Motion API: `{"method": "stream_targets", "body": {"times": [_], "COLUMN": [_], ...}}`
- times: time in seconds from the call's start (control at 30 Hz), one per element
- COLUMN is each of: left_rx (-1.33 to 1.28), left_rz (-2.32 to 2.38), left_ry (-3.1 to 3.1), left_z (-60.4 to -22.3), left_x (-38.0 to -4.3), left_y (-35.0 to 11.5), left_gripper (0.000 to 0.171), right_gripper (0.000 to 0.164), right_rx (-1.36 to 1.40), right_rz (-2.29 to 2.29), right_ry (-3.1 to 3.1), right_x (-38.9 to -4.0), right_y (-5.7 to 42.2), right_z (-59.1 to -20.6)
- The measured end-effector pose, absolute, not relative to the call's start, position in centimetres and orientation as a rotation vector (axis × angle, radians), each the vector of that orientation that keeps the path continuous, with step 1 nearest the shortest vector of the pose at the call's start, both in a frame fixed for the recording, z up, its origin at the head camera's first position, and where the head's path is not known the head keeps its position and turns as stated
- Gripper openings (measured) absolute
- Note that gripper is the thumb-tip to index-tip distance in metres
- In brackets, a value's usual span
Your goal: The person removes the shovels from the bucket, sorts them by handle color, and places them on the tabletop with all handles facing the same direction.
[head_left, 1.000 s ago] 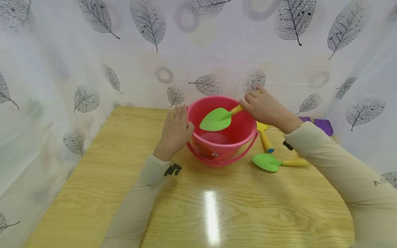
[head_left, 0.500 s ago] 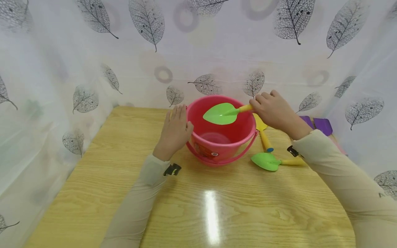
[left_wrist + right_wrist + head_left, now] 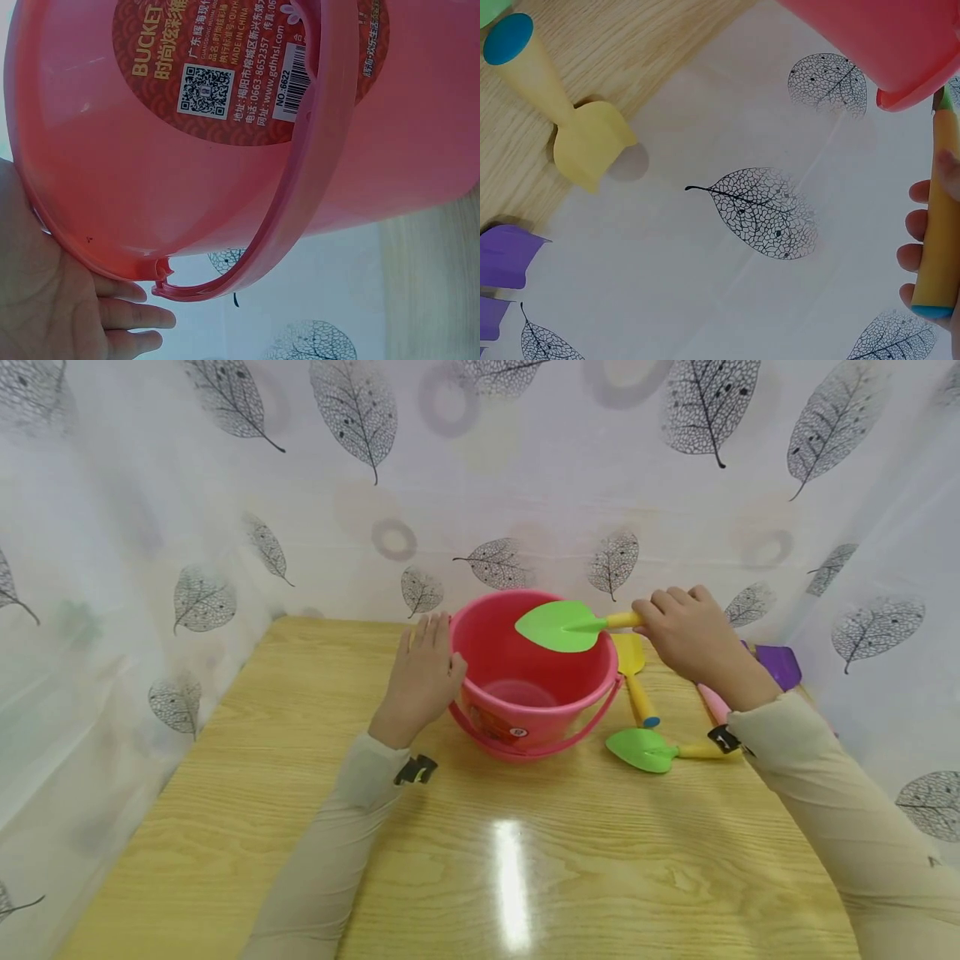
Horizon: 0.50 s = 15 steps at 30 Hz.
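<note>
A pink bucket (image 3: 510, 727) stands upright on the wooden table, its handle folded down at the front. My left hand (image 3: 422, 681) rests against the bucket's left rim with straight fingers; the left wrist view shows the palm and fingers (image 3: 135, 313) at the rim near the handle joint. In my right hand (image 3: 690, 639) is a toy trowel (image 3: 564, 627) with a green blade and yellow handle. The fingers curl round that handle (image 3: 937, 217). In the head view the blade overlaps the bucket's opening, tip pointing left, over its right rear part.
Right of the bucket lie a yellow toy shovel (image 3: 639, 693) and a second green trowel (image 3: 643, 750). Purple shovel blades (image 3: 780, 667) and a pink-handled tool (image 3: 714, 702) lie farther right, partly behind my right arm. A leaf-patterned curtain (image 3: 330, 527) hangs behind the table (image 3: 285, 760).
My right hand has moved to the right with the trowel, and the blade has risen toward the bucket's back rim and levelled out. The left hand and bucket have stayed put.
</note>
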<state>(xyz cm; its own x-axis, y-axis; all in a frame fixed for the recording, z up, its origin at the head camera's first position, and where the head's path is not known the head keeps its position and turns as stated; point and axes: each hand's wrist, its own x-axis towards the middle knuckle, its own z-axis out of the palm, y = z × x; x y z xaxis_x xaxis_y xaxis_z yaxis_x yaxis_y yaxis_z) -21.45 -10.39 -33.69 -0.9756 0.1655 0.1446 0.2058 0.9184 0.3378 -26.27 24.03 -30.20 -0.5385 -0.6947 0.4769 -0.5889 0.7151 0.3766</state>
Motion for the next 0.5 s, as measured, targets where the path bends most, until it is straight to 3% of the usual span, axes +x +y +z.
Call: {"method": "stream_targets", "body": {"times": [0.5], "left_rx": [-0.289], "left_rz": [-0.538], "left_ry": [-2.971], "left_z": [-33.7], "left_x": [-21.4], "left_y": [-10.4], "left_gripper": [0.062], "right_gripper": [0.020], "right_rx": [0.826], "right_rz": [-0.093], "right_ry": [-2.361], "right_x": [-25.0], "right_y": [26.1], "right_z": [-30.8]}}
